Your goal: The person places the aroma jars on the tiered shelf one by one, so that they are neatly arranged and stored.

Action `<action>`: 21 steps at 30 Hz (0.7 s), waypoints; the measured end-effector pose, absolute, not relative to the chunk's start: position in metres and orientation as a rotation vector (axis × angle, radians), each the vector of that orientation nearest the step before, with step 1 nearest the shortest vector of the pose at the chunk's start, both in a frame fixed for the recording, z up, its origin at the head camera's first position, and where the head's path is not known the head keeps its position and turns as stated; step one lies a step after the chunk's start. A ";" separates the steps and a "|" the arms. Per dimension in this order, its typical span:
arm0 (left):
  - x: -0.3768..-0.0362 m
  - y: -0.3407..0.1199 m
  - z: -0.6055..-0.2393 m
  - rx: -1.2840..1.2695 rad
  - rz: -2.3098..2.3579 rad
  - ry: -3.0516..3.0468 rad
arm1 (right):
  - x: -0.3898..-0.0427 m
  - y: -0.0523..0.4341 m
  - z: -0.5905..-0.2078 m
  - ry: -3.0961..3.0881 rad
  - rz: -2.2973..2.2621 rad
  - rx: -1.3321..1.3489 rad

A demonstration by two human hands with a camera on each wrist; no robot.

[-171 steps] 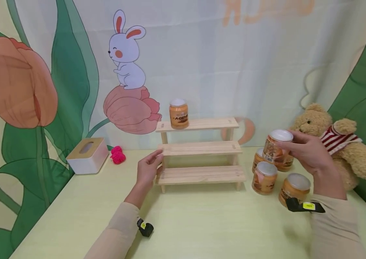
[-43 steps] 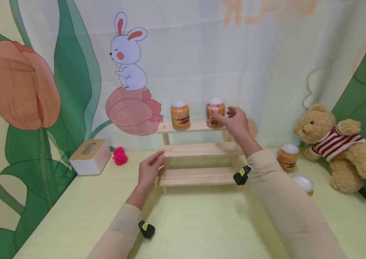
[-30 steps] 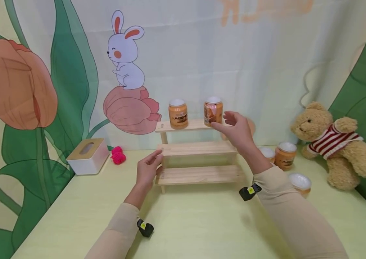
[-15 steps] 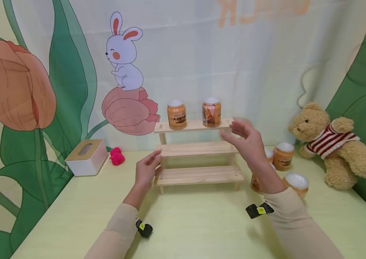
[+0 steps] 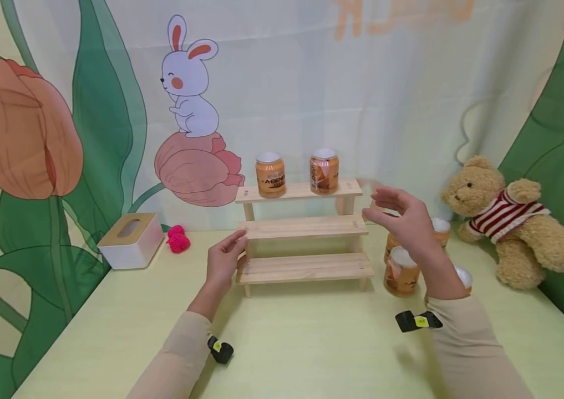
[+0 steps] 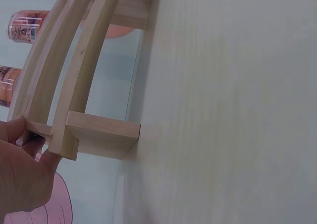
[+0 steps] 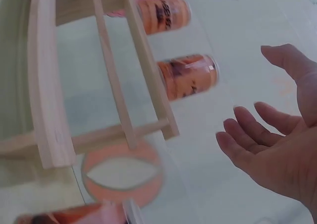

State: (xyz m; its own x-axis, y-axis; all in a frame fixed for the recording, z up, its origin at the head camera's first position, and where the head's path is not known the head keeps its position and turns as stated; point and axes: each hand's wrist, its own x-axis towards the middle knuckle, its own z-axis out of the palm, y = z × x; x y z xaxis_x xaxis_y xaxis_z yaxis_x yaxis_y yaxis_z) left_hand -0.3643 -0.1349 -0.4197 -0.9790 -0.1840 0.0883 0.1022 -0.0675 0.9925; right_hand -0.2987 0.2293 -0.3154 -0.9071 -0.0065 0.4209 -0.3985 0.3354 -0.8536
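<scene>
1. The left hand (image 5: 224, 263) rests against the left end of the wooden rack (image 5: 304, 228), its fingers touching the middle step's end and the post below it; the left wrist view shows fingertips pressed to the wood, seemingly steadying rather than gripping.
2. Two orange jars stand upright on the top step: the left jar (image 5: 269, 174) and the right jar (image 5: 324, 171), apart from each other. The middle and bottom steps hold nothing.
3. The right hand (image 5: 404, 219) hangs in the air just right of the rack, fingers spread and relaxed, holding nothing.
4. My reading: the step in hand is the trip between setting a jar down and fetching another. The next move calls for lowering the right hand onto one of the loose jars (image 5: 401, 271) on the table (image 5: 311, 343) and closing round it.
5. Count: one rack with three steps; two jars shelved; at least three jars on the table, with one possibly hidden behind the hand; one teddy bear (image 5: 508, 219); one tissue box (image 5: 129, 239).
</scene>
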 end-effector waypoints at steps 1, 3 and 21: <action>-0.364 -0.135 -0.419 0.092 -2.161 -1.998 | -0.298 0.234 -0.315 -2.274 1.578 0.356; -0.364 -0.135 -0.419 0.097 -2.153 -2.000 | -0.296 0.244 -0.313 -2.296 1.550 0.344; -0.365 -0.134 -0.420 0.105 -2.160 -2.008 | -0.291 0.358 -0.341 -2.676 1.462 0.615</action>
State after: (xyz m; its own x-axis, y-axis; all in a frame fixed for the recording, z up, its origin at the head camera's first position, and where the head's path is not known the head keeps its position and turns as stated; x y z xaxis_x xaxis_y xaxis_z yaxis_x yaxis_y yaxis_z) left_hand -0.3648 -0.1336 -0.4199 -0.9794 -0.1867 0.0771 0.0905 -0.0644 0.9938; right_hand -0.2909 0.3581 -0.3408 -0.9214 -0.3256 0.2124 -0.3546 0.4802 -0.8023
